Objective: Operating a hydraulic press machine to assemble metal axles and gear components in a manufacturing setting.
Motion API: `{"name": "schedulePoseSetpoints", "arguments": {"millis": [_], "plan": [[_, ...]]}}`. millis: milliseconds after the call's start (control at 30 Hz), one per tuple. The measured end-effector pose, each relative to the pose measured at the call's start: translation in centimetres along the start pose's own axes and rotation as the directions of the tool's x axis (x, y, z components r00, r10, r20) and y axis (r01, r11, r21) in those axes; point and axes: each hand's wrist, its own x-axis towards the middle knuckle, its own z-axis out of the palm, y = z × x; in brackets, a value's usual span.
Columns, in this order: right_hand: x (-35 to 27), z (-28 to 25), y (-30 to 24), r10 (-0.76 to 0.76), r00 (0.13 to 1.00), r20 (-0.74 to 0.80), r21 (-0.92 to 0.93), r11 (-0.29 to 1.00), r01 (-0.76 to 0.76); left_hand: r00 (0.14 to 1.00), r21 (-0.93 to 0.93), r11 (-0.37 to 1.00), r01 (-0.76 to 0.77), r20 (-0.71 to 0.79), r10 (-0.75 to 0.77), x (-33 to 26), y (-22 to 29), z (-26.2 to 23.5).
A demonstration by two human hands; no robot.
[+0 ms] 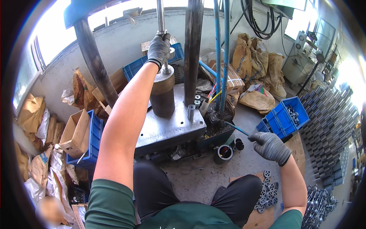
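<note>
My left hand (159, 49), in a grey glove, reaches far forward and is closed around a metal rod just under the steel ram (160, 17) of a press. The hand hides most of what it grips; a round metal piece (171, 52) shows beside it. Below, a thick dark steel cylinder (163, 97) stands upright on the press's metal bed (183, 121), with a thin pin (166, 70) rising from its top. My right hand (272, 147), also gloved, is closed on the end of a thin blue lever (237, 128) to the right of the bed.
Small metal sleeves (191, 112) stand on the bed near a dark steel column (193, 49). Blue bins (284, 116) hold metal parts at right, beside stacked tubes (328, 122). Spoked metal wheels (268, 192) lie on cardboard by my right knee. A cardboard box (75, 131) sits at left.
</note>
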Motion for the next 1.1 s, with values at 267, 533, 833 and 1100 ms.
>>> {"name": "schedulePoseSetpoints", "arguments": {"millis": [267, 533, 833, 1100], "plan": [[-3.6, 2.4, 1.5, 0.044, 0.902, 0.431, -0.113, 0.994, 0.006, 1.000, -0.091, 0.996, 0.022, 0.015, -0.021, -0.2, 0.5, 0.6], [-3.7, 2.2, 1.1, 0.048, 0.887, 0.459, -0.107, 0.994, 0.002, 0.999, -0.055, 0.998, 0.037, 0.024, -0.036, -0.6, 0.5, 0.0], [-3.7, 2.1, 1.0, 0.084, 0.852, 0.517, -0.193, 0.981, 0.021, 1.000, -0.023, 1.000, -0.006, 0.016, 0.006, -0.2, 0.1, 0.2], [-0.6, 0.8, 0.8, 0.004, 0.983, -0.184, -0.008, 1.000, -0.006, 1.000, 0.004, 1.000, 0.000, 0.012, 0.000, 0.1, -0.7, -0.2]]}}
